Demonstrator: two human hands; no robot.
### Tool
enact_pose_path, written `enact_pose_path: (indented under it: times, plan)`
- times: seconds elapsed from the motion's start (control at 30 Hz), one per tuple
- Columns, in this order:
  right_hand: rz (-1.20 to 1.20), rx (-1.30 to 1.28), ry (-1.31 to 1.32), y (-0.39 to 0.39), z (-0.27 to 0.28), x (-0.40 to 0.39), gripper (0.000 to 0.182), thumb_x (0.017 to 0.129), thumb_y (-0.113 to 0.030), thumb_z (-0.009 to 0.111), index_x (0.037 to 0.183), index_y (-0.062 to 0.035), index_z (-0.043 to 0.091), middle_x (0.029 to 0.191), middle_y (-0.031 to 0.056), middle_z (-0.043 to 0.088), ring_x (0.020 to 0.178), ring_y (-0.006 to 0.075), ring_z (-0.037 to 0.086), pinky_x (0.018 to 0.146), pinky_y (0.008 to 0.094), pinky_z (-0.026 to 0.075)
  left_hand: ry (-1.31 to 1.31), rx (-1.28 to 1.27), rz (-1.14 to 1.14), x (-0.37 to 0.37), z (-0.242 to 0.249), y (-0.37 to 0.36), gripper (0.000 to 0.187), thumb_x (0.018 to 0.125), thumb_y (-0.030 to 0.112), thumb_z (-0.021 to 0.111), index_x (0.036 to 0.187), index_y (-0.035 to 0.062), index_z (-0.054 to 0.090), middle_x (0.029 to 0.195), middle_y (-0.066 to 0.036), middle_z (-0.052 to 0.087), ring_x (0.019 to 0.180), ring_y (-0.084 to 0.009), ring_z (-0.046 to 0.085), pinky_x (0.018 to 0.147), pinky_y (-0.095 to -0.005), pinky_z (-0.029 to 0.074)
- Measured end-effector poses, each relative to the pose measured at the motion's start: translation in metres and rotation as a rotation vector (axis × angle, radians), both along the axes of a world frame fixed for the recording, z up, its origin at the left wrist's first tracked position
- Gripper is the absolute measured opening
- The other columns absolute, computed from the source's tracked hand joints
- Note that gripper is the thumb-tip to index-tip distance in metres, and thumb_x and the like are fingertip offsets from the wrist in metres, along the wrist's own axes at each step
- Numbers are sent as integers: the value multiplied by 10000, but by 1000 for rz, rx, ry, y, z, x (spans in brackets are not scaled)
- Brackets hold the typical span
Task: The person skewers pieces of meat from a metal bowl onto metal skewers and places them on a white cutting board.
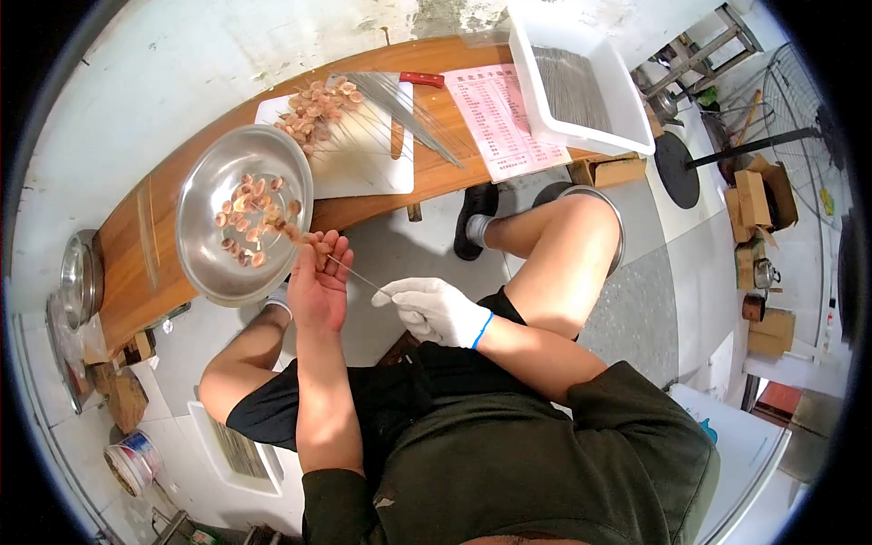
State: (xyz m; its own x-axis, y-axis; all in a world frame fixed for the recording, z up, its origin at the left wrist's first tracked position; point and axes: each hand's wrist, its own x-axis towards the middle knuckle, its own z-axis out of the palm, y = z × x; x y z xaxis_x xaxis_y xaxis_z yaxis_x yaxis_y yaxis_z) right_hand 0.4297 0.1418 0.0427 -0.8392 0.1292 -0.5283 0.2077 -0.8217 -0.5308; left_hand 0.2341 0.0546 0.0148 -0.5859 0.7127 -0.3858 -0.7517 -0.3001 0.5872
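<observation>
My bare left hand (320, 283) is at the near rim of a large steel bowl (202, 263), palm up, its fingers curled round small pinkish-brown meat pieces (315, 247). A thin metal skewer (352, 271) runs from those pieces to my right hand (434, 311), which wears a white glove with a blue cuff edge and pinches the skewer's other end. More round, cup-like meat pieces (259, 218) lie loose in the bowl. On a white cutting board (363, 177) behind it, loaded skewers (318, 113) are heaped with their meat ends together.
The curved wooden table (168, 191) holds bare metal skewers (409, 113), a red-handled knife (421, 80), a pink printed sheet (504, 123) and a white bin (627, 136) of skewers. Another bin (272, 468) of skewers stands on the floor at left. Steel bowls (82, 277) sit at the table's left end.
</observation>
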Motion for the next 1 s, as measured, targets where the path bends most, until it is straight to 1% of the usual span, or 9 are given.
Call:
enact_pose_path:
  times: [0.1,0.2,0.37,0.47,0.57,0.67,0.77,0.87,1.0]
  plan:
    - [-8,30,-25,0,5,-2,279,993,-165,476,1177,6,597,606,-42,389,460,63,321,395,215,236,30,-31,-14,0,-2,1,201,1011,194,531,1130,50,606,1096,-110,683,1012,-241,670,888,-378,560]
    - [2,56,-3,-1,-2,-1,289,974,-163,475,1195,-38,613,616,-58,399,466,59,324,399,221,238,35,-67,-12,1,2,3,177,1000,165,551,1120,52,616,1076,-102,691,992,-236,679,868,-368,569]
    - [-1,93,-39,-3,-1,-2,289,971,-171,486,1184,-35,625,617,-58,406,475,58,329,407,223,247,90,-115,-13,3,5,7,170,992,137,555,1129,58,616,1071,-105,692,976,-231,685,839,-354,575]
    - [-21,112,-43,-2,-4,-4,286,972,-173,488,1175,-31,632,617,-58,407,478,58,333,410,225,252,101,-161,-23,10,8,10,192,991,131,551,1166,68,595,1070,-109,689,972,-232,683,841,-364,571]
    - [-34,118,-33,0,-2,-4,281,972,-169,490,1165,-28,637,615,-57,407,477,58,334,413,225,253,124,-152,-2,11,7,10,228,1010,186,523,1204,76,569,1071,-118,686,981,-238,676,846,-374,564]
    - [-27,113,-37,1,4,-3,276,971,-161,490,1160,-23,638,613,-57,410,477,58,336,413,223,252,38,-62,86,7,16,13,260,1028,235,473,1214,74,556,1070,-122,679,989,-242,666,848,-388,556]
    - [-15,129,-46,0,3,-4,274,968,-155,494,1161,-21,635,614,-57,413,476,58,335,413,220,250,20,-39,121,5,6,13,277,1036,270,441,1182,76,573,1060,-111,675,954,-225,660,828,-381,554]
    - [-19,105,-44,-4,-1,-4,271,965,-154,498,1158,-21,635,616,-55,419,473,58,333,411,219,248,-39,49,99,4,-2,13,268,1036,279,445,1147,82,590,1050,-87,672,910,-201,653,800,-358,550]
    - [-12,105,-31,-5,-4,-4,270,960,-154,502,1150,-17,637,616,-53,422,473,58,332,414,218,252,-110,69,158,6,6,19,247,1033,283,454,1086,88,596,969,-45,655,831,-159,618,755,-312,531]
